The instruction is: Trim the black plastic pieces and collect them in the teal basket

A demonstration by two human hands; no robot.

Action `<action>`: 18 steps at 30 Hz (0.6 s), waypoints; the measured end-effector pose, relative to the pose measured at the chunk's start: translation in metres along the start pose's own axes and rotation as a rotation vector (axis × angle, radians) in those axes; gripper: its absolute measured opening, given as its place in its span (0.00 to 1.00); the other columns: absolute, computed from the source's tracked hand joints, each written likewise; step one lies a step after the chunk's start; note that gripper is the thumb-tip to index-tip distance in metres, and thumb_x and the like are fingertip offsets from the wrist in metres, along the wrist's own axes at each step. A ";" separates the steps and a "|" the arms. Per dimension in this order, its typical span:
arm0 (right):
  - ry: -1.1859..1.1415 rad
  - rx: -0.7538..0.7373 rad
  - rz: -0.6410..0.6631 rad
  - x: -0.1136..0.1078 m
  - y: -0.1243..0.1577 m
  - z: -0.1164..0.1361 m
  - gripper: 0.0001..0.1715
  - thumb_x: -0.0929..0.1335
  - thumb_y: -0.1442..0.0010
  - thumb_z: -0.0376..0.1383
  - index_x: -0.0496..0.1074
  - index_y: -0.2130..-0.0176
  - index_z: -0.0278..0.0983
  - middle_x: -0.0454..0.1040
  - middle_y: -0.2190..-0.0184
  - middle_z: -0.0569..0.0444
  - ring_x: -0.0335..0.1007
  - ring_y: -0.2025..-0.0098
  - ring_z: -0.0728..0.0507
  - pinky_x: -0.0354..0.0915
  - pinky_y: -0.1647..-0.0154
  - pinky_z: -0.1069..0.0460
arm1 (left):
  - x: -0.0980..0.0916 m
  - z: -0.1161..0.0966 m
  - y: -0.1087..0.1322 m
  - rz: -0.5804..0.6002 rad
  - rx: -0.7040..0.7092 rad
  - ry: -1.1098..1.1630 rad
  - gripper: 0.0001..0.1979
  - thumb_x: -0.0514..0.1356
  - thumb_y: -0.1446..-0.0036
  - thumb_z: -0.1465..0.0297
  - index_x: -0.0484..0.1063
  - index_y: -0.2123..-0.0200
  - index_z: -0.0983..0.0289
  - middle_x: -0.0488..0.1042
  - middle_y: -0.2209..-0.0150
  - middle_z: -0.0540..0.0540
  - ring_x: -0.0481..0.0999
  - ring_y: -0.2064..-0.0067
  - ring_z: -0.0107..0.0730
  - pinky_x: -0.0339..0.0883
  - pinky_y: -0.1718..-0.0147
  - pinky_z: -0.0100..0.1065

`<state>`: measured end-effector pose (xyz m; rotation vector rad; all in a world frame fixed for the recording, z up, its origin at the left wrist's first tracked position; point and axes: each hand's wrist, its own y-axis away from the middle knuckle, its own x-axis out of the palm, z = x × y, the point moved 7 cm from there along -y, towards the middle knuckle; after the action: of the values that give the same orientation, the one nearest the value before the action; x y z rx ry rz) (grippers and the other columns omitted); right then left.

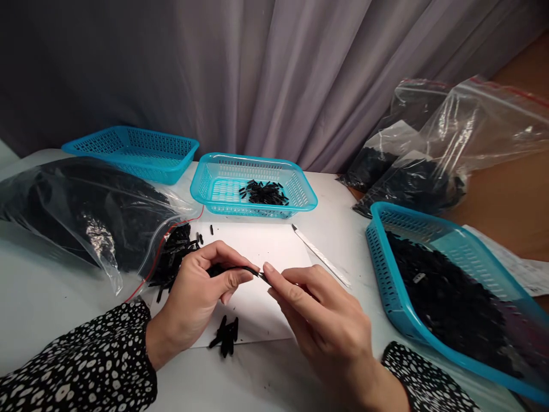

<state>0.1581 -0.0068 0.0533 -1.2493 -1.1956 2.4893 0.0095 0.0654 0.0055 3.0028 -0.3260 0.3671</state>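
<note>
Above a white sheet of paper [274, 323], my left hand [193, 294] is closed on a thin black strip [235, 268], thumb and fingers pinching it. My right hand [326, 315] pinches at the strip's right end, its fingertips almost touching my left ones. A lighter spot shows between the fingertips; I cannot make out what it is. Several small black pieces [225, 336] lie on the paper's near edge. A heap of similar black pieces [174, 252] is partly hidden behind my left hand.
A scalpel-like tool [321, 254] lies right of the paper. Blue baskets [253, 207] stand behind, one with black pieces; a fuller blue basket [381, 286] is at right. A big plastic bag [86, 206] lies at left, zip bags [458, 126] at the back right.
</note>
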 end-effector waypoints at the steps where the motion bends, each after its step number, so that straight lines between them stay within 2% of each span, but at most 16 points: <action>1: 0.004 -0.006 -0.001 0.000 0.000 0.001 0.30 0.67 0.35 0.24 0.69 0.38 0.43 0.76 0.68 0.51 0.68 0.70 0.45 0.65 0.73 0.51 | 0.000 0.000 0.000 -0.009 0.001 -0.005 0.06 0.73 0.55 0.74 0.79 0.75 0.63 0.77 0.75 0.50 0.63 0.80 0.19 0.57 0.83 0.24; 6: 0.012 -0.025 -0.008 -0.001 -0.001 0.003 0.34 0.67 0.35 0.24 0.65 0.35 0.46 0.76 0.68 0.51 0.67 0.70 0.45 0.65 0.74 0.51 | -0.001 -0.003 0.002 -0.039 0.026 -0.036 0.06 0.73 0.55 0.73 0.79 0.75 0.63 0.77 0.75 0.50 0.65 0.80 0.20 0.57 0.84 0.23; 18: 0.018 -0.052 -0.012 -0.002 -0.001 0.007 0.29 0.67 0.36 0.22 0.70 0.39 0.40 0.75 0.68 0.50 0.64 0.71 0.45 0.63 0.74 0.52 | 0.001 -0.004 0.004 -0.056 0.022 0.002 0.07 0.74 0.58 0.74 0.79 0.76 0.62 0.78 0.76 0.49 0.66 0.80 0.19 0.59 0.84 0.21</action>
<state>0.1546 -0.0114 0.0577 -1.2700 -1.2670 2.4481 0.0086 0.0616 0.0104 3.0249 -0.2392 0.3716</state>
